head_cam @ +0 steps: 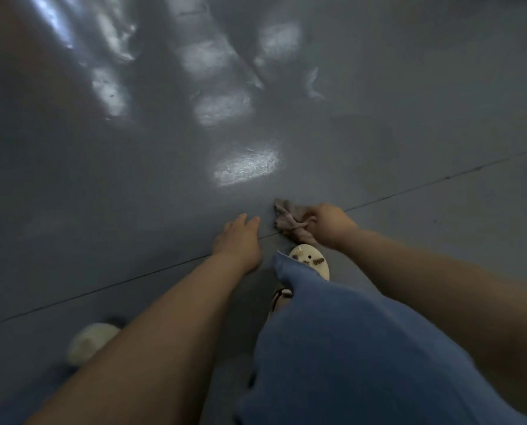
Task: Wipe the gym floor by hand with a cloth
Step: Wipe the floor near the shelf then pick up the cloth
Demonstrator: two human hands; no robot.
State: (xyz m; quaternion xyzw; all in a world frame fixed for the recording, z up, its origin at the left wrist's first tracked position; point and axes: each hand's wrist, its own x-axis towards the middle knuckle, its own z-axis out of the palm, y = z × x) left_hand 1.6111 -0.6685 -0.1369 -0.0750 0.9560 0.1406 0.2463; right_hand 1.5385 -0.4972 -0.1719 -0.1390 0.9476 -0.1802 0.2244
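Observation:
A crumpled grey-pink cloth (pixel 288 217) lies bunched on the glossy grey gym floor (pixel 133 185), right on a thin dark seam line. My right hand (pixel 332 225) grips the cloth's near end, fingers curled round it. My left hand (pixel 239 239) is just left of the cloth, fingers straight and pointing forward, low over the floor; whether it touches the floor I cannot tell.
A cream clog (pixel 313 260) on my right foot stands just behind the cloth, under a blue trouser leg (pixel 348 348). Another cream shoe (pixel 90 343) shows at the lower left. Bright window reflections (pixel 247 167) lie on the floor ahead.

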